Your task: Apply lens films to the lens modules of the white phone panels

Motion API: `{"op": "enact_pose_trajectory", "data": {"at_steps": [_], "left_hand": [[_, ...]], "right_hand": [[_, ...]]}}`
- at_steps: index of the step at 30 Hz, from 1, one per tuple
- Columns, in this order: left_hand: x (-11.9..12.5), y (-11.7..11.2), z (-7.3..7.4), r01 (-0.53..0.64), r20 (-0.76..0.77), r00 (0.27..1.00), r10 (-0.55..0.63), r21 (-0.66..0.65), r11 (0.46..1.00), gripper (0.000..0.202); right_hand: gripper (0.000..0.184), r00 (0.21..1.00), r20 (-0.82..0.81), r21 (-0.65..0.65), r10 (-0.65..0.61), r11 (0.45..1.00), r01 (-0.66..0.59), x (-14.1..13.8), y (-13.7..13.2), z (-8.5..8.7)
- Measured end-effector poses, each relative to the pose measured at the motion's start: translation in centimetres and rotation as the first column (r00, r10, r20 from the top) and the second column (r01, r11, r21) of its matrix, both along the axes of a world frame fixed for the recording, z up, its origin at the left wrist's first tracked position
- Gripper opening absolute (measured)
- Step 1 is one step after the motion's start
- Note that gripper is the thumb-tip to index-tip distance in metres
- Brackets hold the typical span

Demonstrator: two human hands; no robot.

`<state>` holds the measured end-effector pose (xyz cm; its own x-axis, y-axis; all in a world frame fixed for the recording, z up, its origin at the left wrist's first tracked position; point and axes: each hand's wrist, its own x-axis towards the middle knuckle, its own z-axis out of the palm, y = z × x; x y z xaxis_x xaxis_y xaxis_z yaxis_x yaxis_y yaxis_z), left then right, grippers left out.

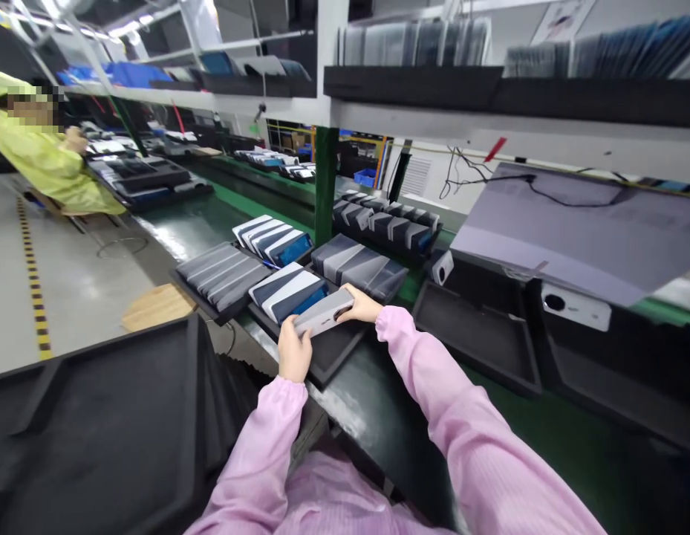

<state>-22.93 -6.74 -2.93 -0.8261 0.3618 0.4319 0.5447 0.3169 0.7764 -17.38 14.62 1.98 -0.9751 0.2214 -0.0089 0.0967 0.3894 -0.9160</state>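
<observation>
Between my two hands is a light grey phone back cover [324, 310] with a dark round camera area near its right end. My left hand [294, 351] is closed on its near left end. My right hand [360, 305] pinches the opposite end, close to the dark circle. The cover is over a black foam tray [336, 355], beside a row of white and dark blue covers [289, 291] leaning in that tray. Behind my right hand is another row of grey and dark covers [359, 266]. I cannot tell whether I hold one cover or several.
Grey covers [219, 275] fill a tray to the left. A black tray [478, 334] and a white cover [575, 306] lie to the right. Stacked black trays [99, 423] stand at front left. A green post [326, 186] rises behind the rows. A person in yellow [49, 163] sits far left.
</observation>
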Motion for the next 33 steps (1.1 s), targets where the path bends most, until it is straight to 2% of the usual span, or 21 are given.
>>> {"op": "enact_pose_trajectory", "data": {"at_steps": [3,5,8,10,14,17,21,23,25,26,28,29,33], "left_hand": [[-0.4,0.1,-0.6,-0.090,-0.023,0.996,0.090,-0.025,0.996,0.026],[-0.5,0.1,-0.7,-0.147,-0.054,0.988,0.145,-0.041,0.988,0.026],[-0.7,0.2,-0.7,-0.141,-0.080,0.987,0.136,-0.056,0.988,0.027],[-1.0,0.3,-0.7,-0.107,-0.044,0.993,0.105,-0.045,0.993,0.027],[-1.3,0.2,-0.7,-0.062,0.052,0.996,0.067,-0.095,0.994,0.051],[-1.4,-0.1,-0.6,-0.044,0.087,0.994,0.062,-0.196,0.980,0.068],[-1.7,-0.6,-0.4,-0.058,0.073,0.994,0.081,-0.276,0.959,0.071],[-1.8,-0.7,-0.6,-0.036,0.072,0.996,0.057,-0.266,0.963,0.073],[-1.8,-0.5,-0.8,-0.011,0.085,0.996,0.031,-0.221,0.975,0.081],[-1.7,-0.4,-0.8,-0.004,0.097,0.995,0.024,-0.196,0.981,0.086],[-1.5,-0.2,-1.0,0.005,0.125,0.992,0.015,-0.160,0.987,0.093],[-1.4,-0.1,-1.0,0.011,0.145,0.989,0.011,-0.147,0.989,0.094],[-1.1,-0.1,-0.9,0.029,0.243,0.970,-0.006,-0.090,0.996,0.099]], "right_hand": [[0.066,0.996,0.066,0.039,0.056,0.998,-0.058,-2.5,0.9,-0.6],[0.071,0.995,0.086,0.070,0.046,0.996,-0.052,-3.4,1.4,-0.8],[0.081,0.998,0.063,0.146,0.007,0.989,-0.016,-4.1,1.9,-1.0],[0.091,0.998,0.054,0.154,0.014,0.988,-0.023,-4.2,2.0,-1.3],[0.123,0.997,0.081,0.035,0.006,0.999,-0.009,-3.6,1.7,-2.1],[0.133,0.996,0.087,0.062,-0.022,0.998,0.017,-3.4,1.8,-2.2],[0.121,0.995,0.098,0.185,0.004,0.983,-0.022,-3.5,1.6,-1.6],[0.117,1.000,0.030,0.138,0.004,0.990,-0.008,-3.7,0.9,-1.6],[0.106,0.991,-0.040,0.029,-0.128,0.991,0.129,-4.3,-0.1,-1.9],[0.093,0.971,-0.050,-0.016,-0.233,0.972,0.233,-4.7,-0.7,-2.2],[0.061,0.898,-0.040,-0.033,-0.439,0.898,0.438,-5.7,-1.7,-2.9],[0.052,0.858,-0.032,-0.013,-0.512,0.859,0.512,-6.2,-2.1,-3.1],[0.043,0.788,0.014,0.061,-0.616,0.787,0.614,-7.6,-2.7,-3.4]]}}
